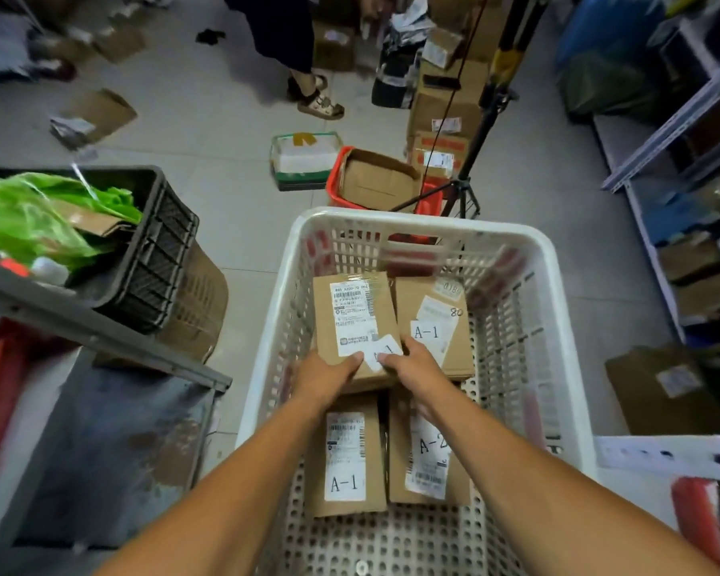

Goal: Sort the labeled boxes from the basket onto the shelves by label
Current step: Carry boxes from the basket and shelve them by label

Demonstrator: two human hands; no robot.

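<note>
Grey floor tiles (208,130) run away from me, littered with loose cardboard, and a white plastic basket (558,326) stands right below me between a grey shelf frame on the left (100,334) and blue-edged shelves (657,130) on the right.

Both my hands are inside the basket, on the far-left box (350,322). My left hand (325,376) curls over its near left corner, and my right hand (416,367) curls over the near right corner, thumbs on top close to its small white sticker (385,351). That sticker is half covered by my thumbs, so I can't read its code yet.

Three more boxes lie flat in the basket: one marked A-1 (433,326) just right of the one I hold, another A-1 (346,459) near me on the left, and an A-2 (427,451) near right, partly under my right forearm.

To do this well, I judge I should lift the box straight up so it doesn't drag its neighbour, then shift a thumb off the sticker and read it before choosing a shelf. The box looks light and rigid, so a steady two-handed hold should do.
</note>
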